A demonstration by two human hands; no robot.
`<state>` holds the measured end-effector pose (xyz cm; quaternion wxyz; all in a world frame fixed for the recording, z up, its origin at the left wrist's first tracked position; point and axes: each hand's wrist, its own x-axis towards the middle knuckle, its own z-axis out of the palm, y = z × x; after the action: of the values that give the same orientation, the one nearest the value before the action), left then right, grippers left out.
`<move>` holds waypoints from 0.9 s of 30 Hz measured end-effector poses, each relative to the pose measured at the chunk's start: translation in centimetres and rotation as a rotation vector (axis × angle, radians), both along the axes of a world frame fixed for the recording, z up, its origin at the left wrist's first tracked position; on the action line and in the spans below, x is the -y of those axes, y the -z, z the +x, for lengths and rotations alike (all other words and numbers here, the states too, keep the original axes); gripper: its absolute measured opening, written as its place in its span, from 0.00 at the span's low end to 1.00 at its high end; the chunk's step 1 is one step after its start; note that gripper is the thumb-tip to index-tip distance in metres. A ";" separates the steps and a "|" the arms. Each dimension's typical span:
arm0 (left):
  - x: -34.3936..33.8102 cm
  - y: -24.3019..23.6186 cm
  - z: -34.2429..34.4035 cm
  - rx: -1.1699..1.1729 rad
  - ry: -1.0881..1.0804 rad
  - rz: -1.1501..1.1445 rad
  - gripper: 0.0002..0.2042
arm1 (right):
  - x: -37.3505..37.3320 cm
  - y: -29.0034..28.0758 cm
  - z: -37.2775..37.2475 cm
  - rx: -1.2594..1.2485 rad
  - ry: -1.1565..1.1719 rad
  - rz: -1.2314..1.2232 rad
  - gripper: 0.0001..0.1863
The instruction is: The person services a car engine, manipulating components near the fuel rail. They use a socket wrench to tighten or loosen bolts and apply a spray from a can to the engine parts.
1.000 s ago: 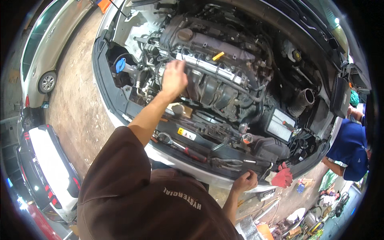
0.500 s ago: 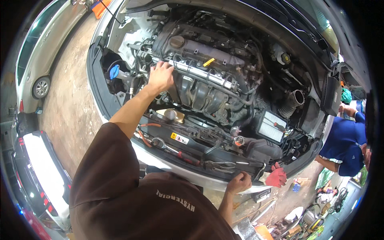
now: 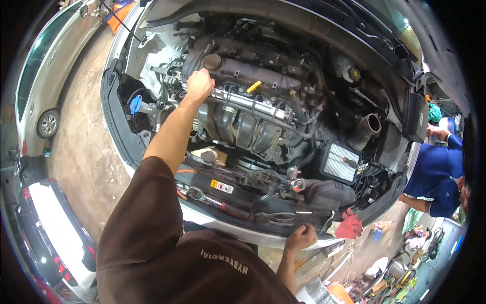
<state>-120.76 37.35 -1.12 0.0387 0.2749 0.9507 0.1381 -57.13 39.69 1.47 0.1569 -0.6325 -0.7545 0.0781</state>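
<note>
My left hand (image 3: 201, 85) is closed like a fist over the left end of the engine, just below the dark oil filler cap (image 3: 212, 62). Whatever its fingers hold, if anything, is hidden underneath. Beside it a silver rail (image 3: 248, 103) runs rightward, with a yellow dipstick handle (image 3: 254, 86) behind and a black intake manifold (image 3: 238, 126) in front. My right hand (image 3: 302, 237) rests at the front edge of the engine bay with curled fingers; I cannot make out anything in it. Close by lie pliers (image 3: 276, 219) and a red work glove (image 3: 349, 226).
A red-handled ratchet (image 3: 223, 205) lies on the front panel. On the right, a screwdriver (image 3: 349, 162) rests on the white air filter (image 3: 339, 161) near an open intake hose (image 3: 372, 124). A person in blue (image 3: 433, 177) stands beyond the car's right side.
My left hand has shifted from the rail's left end toward the oil filler cap, and its fingers have closed into a fist. My right hand stays at the front edge. The view has shifted slightly.
</note>
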 end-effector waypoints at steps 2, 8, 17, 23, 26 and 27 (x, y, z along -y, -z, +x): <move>0.4 0.1 0.2 0.050 0.002 0.016 0.13 | 0.3 -0.1 0.5 0.011 -0.008 0.036 0.08; -1.1 -1.6 2.4 -0.145 0.110 -0.188 0.13 | 0.1 0.4 0.8 0.022 0.028 -0.034 0.08; -4.5 -1.7 5.3 0.111 0.089 -0.082 0.18 | 0.1 0.3 0.1 -0.004 -0.023 0.037 0.07; -5.5 0.5 5.3 0.051 0.124 -0.013 0.17 | 0.3 0.6 0.9 0.007 0.008 -0.007 0.06; -4.4 2.0 5.5 0.017 0.098 -0.021 0.15 | -0.1 0.1 0.0 0.017 -0.063 0.063 0.06; -4.7 1.2 5.4 0.009 0.106 -0.029 0.15 | -0.2 0.1 0.1 0.003 -0.047 0.072 0.06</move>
<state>-115.40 42.03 -2.34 0.0542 0.3235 0.9366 0.1233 -57.04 39.86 1.33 0.1767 -0.6085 -0.7717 0.0537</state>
